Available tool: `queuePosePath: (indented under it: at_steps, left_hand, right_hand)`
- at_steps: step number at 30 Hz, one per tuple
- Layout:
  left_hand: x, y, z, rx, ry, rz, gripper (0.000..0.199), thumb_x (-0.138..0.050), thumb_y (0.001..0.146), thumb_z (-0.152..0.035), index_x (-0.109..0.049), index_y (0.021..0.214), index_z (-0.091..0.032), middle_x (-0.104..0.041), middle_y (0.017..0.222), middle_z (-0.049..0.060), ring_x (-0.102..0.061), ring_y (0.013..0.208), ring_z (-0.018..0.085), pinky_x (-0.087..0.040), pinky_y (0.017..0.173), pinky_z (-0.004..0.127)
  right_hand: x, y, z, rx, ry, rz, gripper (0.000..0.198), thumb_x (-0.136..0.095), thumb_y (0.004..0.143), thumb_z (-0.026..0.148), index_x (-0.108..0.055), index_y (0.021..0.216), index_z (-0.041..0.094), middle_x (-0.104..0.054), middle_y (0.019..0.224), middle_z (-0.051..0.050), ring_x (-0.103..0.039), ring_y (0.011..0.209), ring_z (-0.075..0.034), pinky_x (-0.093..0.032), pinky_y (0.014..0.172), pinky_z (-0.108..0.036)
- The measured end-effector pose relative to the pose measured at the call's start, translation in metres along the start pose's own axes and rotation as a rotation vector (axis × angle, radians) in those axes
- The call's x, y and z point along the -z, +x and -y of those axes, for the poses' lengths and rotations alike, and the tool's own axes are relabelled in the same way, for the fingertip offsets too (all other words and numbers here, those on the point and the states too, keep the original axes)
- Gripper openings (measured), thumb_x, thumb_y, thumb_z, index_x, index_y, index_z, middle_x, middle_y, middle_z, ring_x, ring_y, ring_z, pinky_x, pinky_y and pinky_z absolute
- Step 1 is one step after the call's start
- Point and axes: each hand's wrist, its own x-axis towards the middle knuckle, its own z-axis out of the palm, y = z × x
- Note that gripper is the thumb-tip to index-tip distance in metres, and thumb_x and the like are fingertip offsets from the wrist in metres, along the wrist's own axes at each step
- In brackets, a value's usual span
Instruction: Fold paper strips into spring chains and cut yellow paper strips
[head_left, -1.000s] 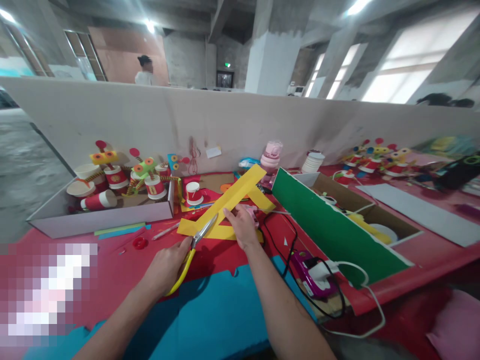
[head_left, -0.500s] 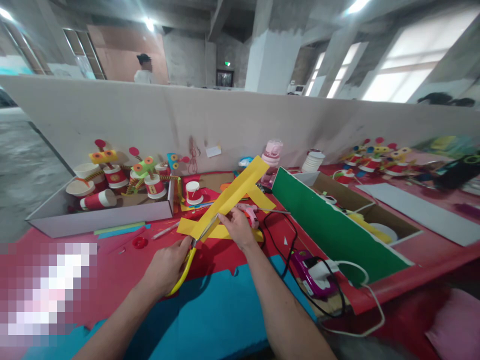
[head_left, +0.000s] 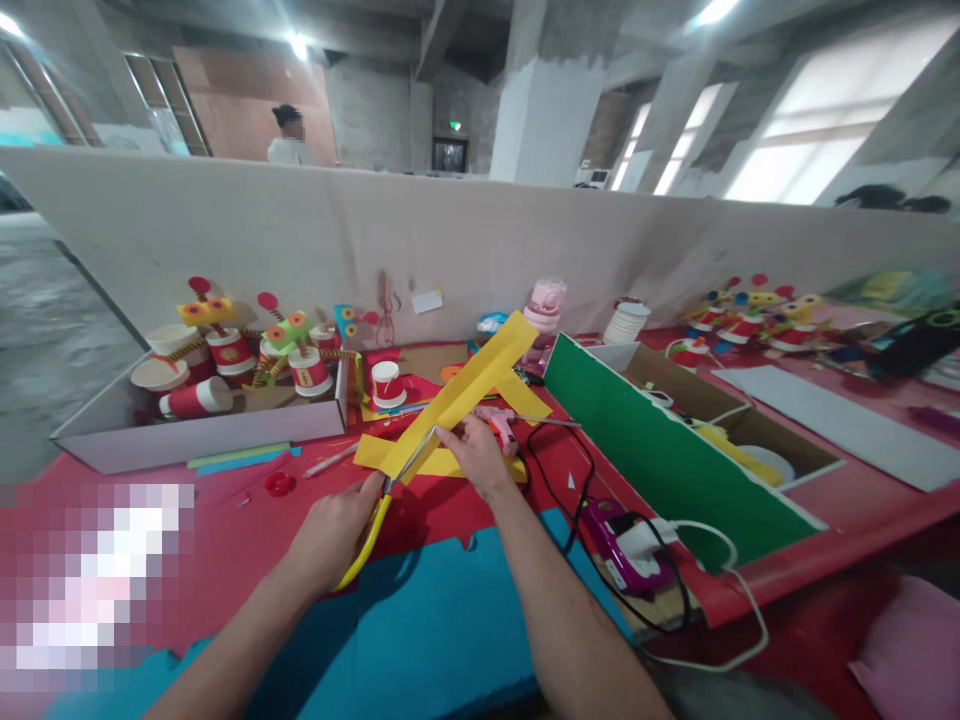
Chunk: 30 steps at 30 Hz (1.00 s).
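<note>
A long strip of yellow paper [head_left: 472, 385] slants up and away in front of me, pinched near its right edge by my right hand [head_left: 474, 452]. My left hand [head_left: 339, 532] is closed round the yellow handles of a pair of scissors [head_left: 369, 545]. The scissor blades lie along the lower part of the strip, close to my right fingertips. Beneath it, more yellow paper [head_left: 439, 462] rests on the red table covering. A pink glue gun [head_left: 501, 428] lies just past my right hand.
At left, a white box [head_left: 202, 440] holds paper-cup figures. A green-sided box [head_left: 660, 450] stands at right, with a purple power strip [head_left: 626, 550] and cables before it. Blue fabric [head_left: 420, 620] covers the near edge. A white partition [head_left: 450, 240] closes off the back.
Almost nothing differs. Both hands, the scissors and the yellow strip keep practically the same positions.
</note>
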Motion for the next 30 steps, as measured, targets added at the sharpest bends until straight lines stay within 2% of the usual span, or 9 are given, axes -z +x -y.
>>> queuePosePath:
  at_steps: [13,18,21,30]
  left_hand:
    - [-0.0019,-0.0011,0.002,-0.012,-0.04,-0.016,0.031,-0.036,0.089,-0.022,-0.037,0.119,-0.018,-0.066,0.088,0.012,-0.067,0.08,0.028,-0.04,0.059,0.029]
    - [0.0002,-0.0008,0.0007,-0.011,-0.052,-0.013,0.03,-0.037,0.088,-0.021,-0.037,0.118,-0.018,-0.066,0.087,0.011,-0.067,0.08,0.028,-0.037,0.058,0.029]
    - [0.0011,-0.0005,-0.0003,0.0,-0.029,0.002,0.031,-0.037,0.088,-0.02,-0.036,0.119,-0.018,-0.066,0.086,0.01,-0.067,0.079,0.028,-0.037,0.058,0.029]
    - [-0.0012,-0.0012,0.0005,-0.016,0.018,-0.014,0.028,-0.037,0.085,-0.017,-0.041,0.113,-0.016,-0.066,0.096,0.012,-0.066,0.081,0.028,-0.04,0.059,0.031]
  right_hand:
    - [-0.0013,0.0001,0.0027,-0.029,0.051,0.011,0.03,-0.068,0.072,0.037,-0.063,0.096,0.02,-0.071,0.097,-0.005,-0.066,0.089,-0.021,-0.054,0.08,-0.035]
    - [0.0015,0.0014,0.0068,0.059,0.121,-0.032,0.033,-0.068,0.072,0.036,-0.062,0.101,0.02,-0.07,0.102,-0.004,-0.064,0.097,-0.021,-0.049,0.09,-0.035]
    - [0.0049,0.0028,0.0069,0.057,0.124,-0.067,0.031,-0.069,0.073,0.034,-0.062,0.1,0.02,-0.071,0.098,-0.004,-0.065,0.091,-0.02,-0.049,0.088,-0.035]
    - [0.0011,0.0018,0.0073,0.016,0.138,-0.021,0.033,-0.071,0.069,0.032,-0.062,0.098,0.02,-0.071,0.091,-0.002,-0.065,0.083,-0.019,-0.051,0.084,-0.035]
